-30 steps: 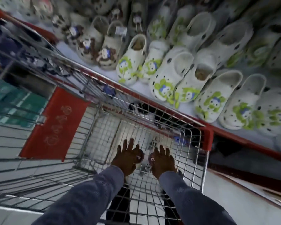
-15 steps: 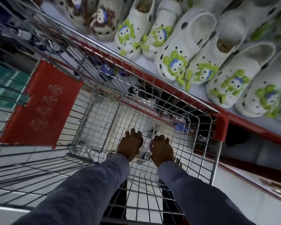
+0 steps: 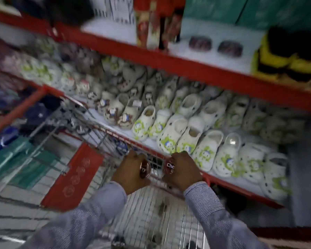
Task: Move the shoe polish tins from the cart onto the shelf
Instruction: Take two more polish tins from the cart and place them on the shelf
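Observation:
My left hand (image 3: 128, 172) grips a round dark-red shoe polish tin (image 3: 144, 169), held on edge above the wire cart (image 3: 151, 220). My right hand (image 3: 184, 170) grips a second tin (image 3: 169, 165) with white lettering, lid facing left. Both hands are level with the cart's red far rim, side by side and a little apart. Two more dark tins (image 3: 200, 43) (image 3: 230, 48) lie flat on the upper shelf (image 3: 214, 56) to the upper right. Small dark blurred things lie on the cart floor; I cannot tell what they are.
A red-edged lower shelf (image 3: 232, 182) beside the cart is packed with white clogs (image 3: 171, 135) with green charms. The upper shelf also carries teal boxes (image 3: 223, 13), tall red packages (image 3: 151, 24) and yellow-black slippers (image 3: 284, 60). A red cart flap (image 3: 74, 175) hangs at left.
Both hands have risen from the cart floor to its rim, each now holding a tin. My head has tilted up, bringing the upper shelf into view.

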Tool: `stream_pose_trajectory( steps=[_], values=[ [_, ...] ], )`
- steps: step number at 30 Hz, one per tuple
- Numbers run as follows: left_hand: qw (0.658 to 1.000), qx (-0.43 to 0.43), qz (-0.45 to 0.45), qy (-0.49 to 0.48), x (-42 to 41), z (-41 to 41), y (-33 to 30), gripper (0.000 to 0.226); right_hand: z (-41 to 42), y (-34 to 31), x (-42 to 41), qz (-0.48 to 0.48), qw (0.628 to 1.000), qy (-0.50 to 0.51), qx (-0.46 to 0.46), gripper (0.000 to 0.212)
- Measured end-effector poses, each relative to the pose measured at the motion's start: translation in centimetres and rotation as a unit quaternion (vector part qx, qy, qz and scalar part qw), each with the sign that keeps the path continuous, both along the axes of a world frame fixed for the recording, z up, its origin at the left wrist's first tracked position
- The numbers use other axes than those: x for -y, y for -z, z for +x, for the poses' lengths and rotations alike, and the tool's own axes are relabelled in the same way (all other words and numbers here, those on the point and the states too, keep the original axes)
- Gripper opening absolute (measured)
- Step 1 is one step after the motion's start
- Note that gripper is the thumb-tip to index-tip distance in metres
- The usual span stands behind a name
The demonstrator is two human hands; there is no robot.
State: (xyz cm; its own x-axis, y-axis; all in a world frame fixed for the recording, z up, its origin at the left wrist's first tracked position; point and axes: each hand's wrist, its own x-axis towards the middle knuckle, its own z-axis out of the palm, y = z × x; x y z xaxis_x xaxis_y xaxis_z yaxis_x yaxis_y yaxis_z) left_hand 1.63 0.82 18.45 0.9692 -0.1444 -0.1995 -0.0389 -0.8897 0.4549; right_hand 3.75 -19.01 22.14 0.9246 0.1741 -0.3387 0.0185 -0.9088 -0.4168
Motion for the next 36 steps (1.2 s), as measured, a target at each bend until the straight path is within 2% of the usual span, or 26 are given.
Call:
stream_pose_trajectory(
  steps=[4, 7, 8, 12, 14, 17, 21, 25, 28, 30, 33, 36],
  values=[
    [0.994, 0.113, -0.012, -0.004, 0.2, 2.7, -11.5, 0.073, 2.5, -11.2, 1.2, 0.036, 0.995, 0.017, 0.088, 0.068],
    [0.98, 0.194, -0.032, -0.015, 1.2, 4.5, -18.4, 0.082, 3.8, -17.8, 2.5, 0.06, 0.985, 0.029, 0.159, 0.045],
    [0.974, 0.221, -0.041, -0.014, 1.6, 5.2, -20.4, 0.082, 4.3, -19.6, 2.9, 0.07, 0.98, 0.039, 0.18, 0.046],
    [0.95, 0.277, -0.145, 0.007, 3.4, 7.7, -25.9, 0.076, 5.9, -24.8, 4.3, 0.084, 0.966, 0.063, 0.238, 0.071],
    [0.94, 0.3, -0.16, 0.015, 4.4, 9.4, -28.2, 0.072, 7.1, -26.8, 5.3, 0.102, 0.958, 0.082, 0.255, 0.068],
    [0.938, 0.305, -0.162, 0.016, 5.7, 12.2, -29.7, 0.069, 9.0, -28.3, 6.6, 0.095, 0.949, 0.096, 0.285, 0.05],
    [0.945, 0.278, -0.169, 0.012, 8.0, 16.4, -30.1, 0.065, 11.5, -28.8, 7.7, 0.078, 0.956, 0.104, 0.264, 0.06],
    [0.957, 0.244, -0.157, 0.004, 9.6, 19.3, -29.0, 0.067, 13.7, -27.4, 7.9, 0.064, 0.963, 0.107, 0.237, 0.036],
    [0.962, 0.23, -0.145, 0.005, 10.2, 21.1, -28.3, 0.066, 15.3, -26.5, 8.2, 0.068, 0.963, 0.124, 0.228, 0.027],
    [0.968, 0.21, -0.138, 0.011, 10.5, 22.1, -27.7, 0.065, 16.0, -25.9, 8.3, 0.074, 0.965, 0.124, 0.219, 0.03],
    [0.972, 0.196, -0.132, 0.015, 10.6, 22.8, -26.9, 0.065, 16.5, -24.9, 8.4, 0.079, 0.97, 0.12, 0.197, 0.048],
    [0.973, 0.191, -0.125, 0.025, 10.6, 23.1, -26.3, 0.066, 17.1, -24.0, 8.5, 0.086, 0.972, 0.119, 0.184, 0.052]
  ],
)
